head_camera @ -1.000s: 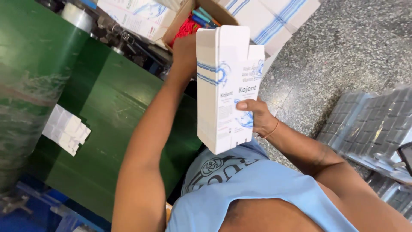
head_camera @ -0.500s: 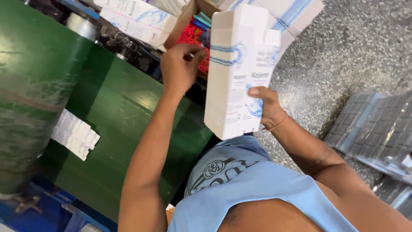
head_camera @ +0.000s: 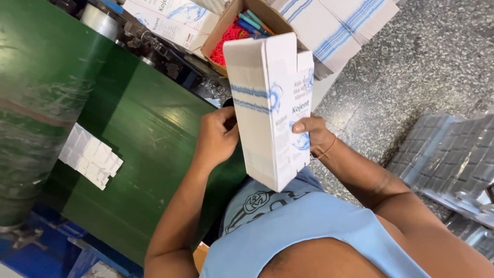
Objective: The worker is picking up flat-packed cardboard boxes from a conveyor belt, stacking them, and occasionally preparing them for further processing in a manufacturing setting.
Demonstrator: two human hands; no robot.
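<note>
Holding tall white carton [head_camera: 270, 110] upright over green surface [head_camera: 139, 149]; left hand [head_camera: 216, 136] curled on edge, right hand [head_camera: 314, 135] fingers [head_camera: 301, 125] pinching side. Risk: light grip, carton tipping or creasing.

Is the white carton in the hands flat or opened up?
Opened up: the white carton shows two faces meeting at a corner, held between the left hand and right hand.

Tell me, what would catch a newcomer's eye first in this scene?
The tall white carton with blue stripes, held upright at the centre between the left hand and the right hand. Left of it runs a glossy green surface bearing a small white stack. Above, an open brown box shows red and coloured items.
</note>
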